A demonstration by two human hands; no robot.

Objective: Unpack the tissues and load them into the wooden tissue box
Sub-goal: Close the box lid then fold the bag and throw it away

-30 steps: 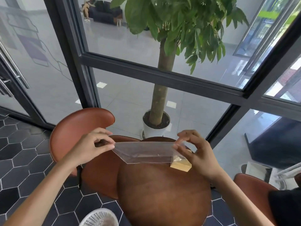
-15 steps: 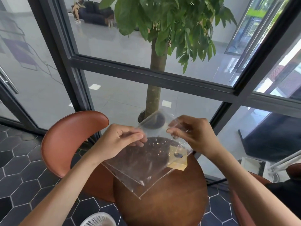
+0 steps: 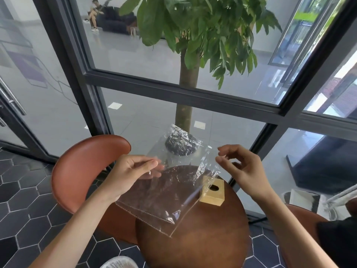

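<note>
- The left hand (image 3: pixel 133 171) is pinching the near-left edge of a clear plastic bag (image 3: pixel 164 192) between thumb and fingers, holding it up over the surface (image 3: pixel 202 238).
- The right hand (image 3: pixel 245 167) is hovering at the bag's right corner with thumb and forefinger narrowly apart; half a second ago it was gripping the film, and whether it is touching it now I cannot tell.
- The bag is hanging slanted and looks empty; a second ago it was stretched flat between both hands, and now its top is crumpling upward.
- No tissues are showing in view, so judging the unpacking is difficult; the bag may be wrapping that is being opened or discarded.
- The wooden tissue box (image 3: pixel 212 193) is sitting near the surface's far right edge, its oval slot facing up, partly behind the bag's right edge.
- A brown chair (image 3: pixel 85 165) is standing to the left, and a white basket (image 3: pixel 117 264) is peeking in below.
</note>
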